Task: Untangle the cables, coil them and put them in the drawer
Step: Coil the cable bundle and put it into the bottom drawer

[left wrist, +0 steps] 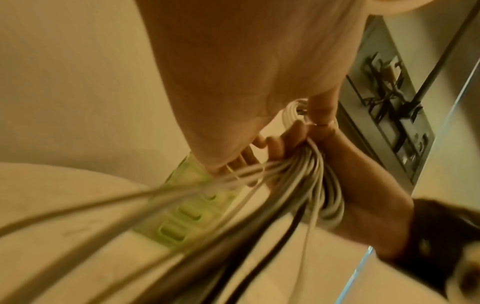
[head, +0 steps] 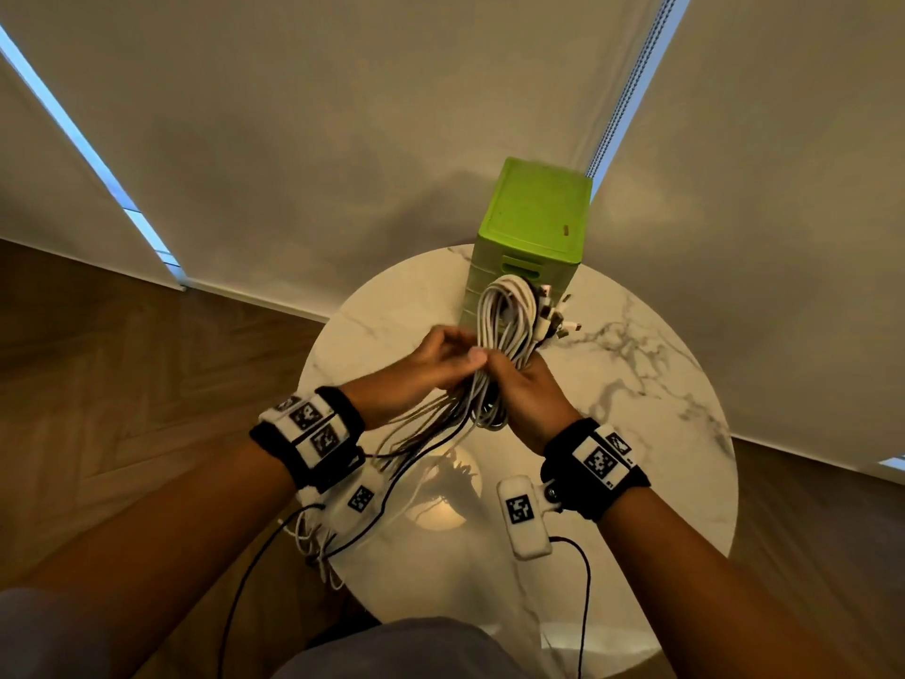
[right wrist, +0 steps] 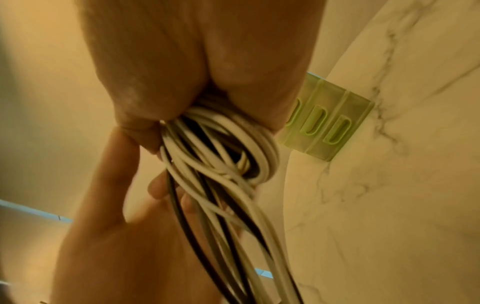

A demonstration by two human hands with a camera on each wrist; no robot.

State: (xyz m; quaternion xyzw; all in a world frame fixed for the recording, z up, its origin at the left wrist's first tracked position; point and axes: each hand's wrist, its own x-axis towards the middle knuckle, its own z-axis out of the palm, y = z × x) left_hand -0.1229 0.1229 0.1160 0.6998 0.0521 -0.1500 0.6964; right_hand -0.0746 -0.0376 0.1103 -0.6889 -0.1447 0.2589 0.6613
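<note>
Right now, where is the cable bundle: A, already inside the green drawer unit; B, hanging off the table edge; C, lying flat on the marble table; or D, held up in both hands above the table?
D: the cable bundle is held by the left hand and right hand above the marble table, in front of the closed green drawer unit.

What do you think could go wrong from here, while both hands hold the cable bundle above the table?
1. The loose tails trailing from the cable bundle toward the table edge could snag on the left wrist camera as winding goes on.
2. The right hand grips many loops at once; if it slackens, the coil may spring apart.
3. The green drawer unit shows no open drawer, so a hand must be freed, risking the coil.
</note>
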